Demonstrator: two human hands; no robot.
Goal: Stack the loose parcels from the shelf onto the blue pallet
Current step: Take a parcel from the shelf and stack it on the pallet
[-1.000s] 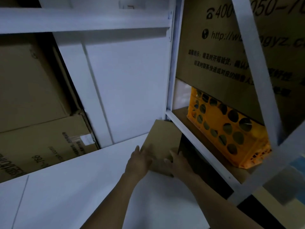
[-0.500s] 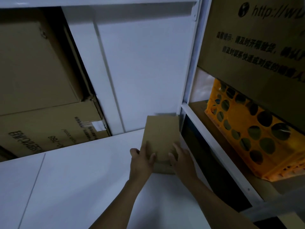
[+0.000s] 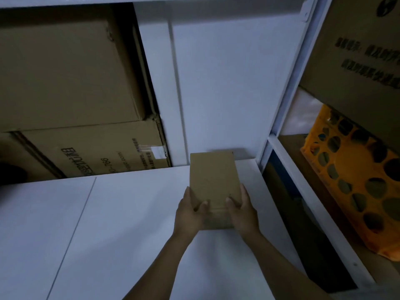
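Cardboard parcel [image 3: 214,182]: long axis points away from us. Our left hand [image 3: 190,213] and right hand [image 3: 243,211] grip its near end.

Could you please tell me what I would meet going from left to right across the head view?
Printed brown cardboard carton → left hand → small plain brown cardboard parcel → right hand → white metal shelf upright → orange perforated plastic crate.
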